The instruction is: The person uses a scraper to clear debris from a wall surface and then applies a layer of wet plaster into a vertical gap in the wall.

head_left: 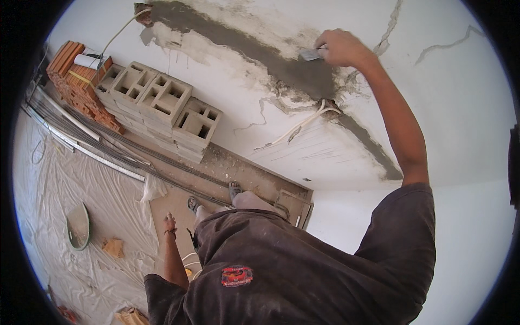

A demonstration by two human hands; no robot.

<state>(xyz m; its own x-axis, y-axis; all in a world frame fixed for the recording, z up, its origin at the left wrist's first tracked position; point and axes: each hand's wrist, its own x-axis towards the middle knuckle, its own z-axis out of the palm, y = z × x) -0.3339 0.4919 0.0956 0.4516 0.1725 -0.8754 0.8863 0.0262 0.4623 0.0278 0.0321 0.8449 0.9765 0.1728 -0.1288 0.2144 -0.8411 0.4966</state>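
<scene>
High on the white wall, my right hand (344,49) grips a flat metal scraper (311,54), its blade against a diagonal band of wet grey plaster (238,51). Below the band, pale cables (303,122) come out of a rough hole (330,111), and a narrower plastered strip (368,146) runs on from there. Cracks branch over the wall around it. My left hand (169,226) hangs low at my side over the floor, fingers loosely bent and apart, with nothing visible in them.
Red bricks (73,73) and stacked concrete blocks (143,103) stand along the wall at left. Long pipes and rods (116,161) lie beside them. A plastic sheet (49,179) covers the floor, bearing a green basin (78,227). My sandalled feet (234,190) are near the wall's base.
</scene>
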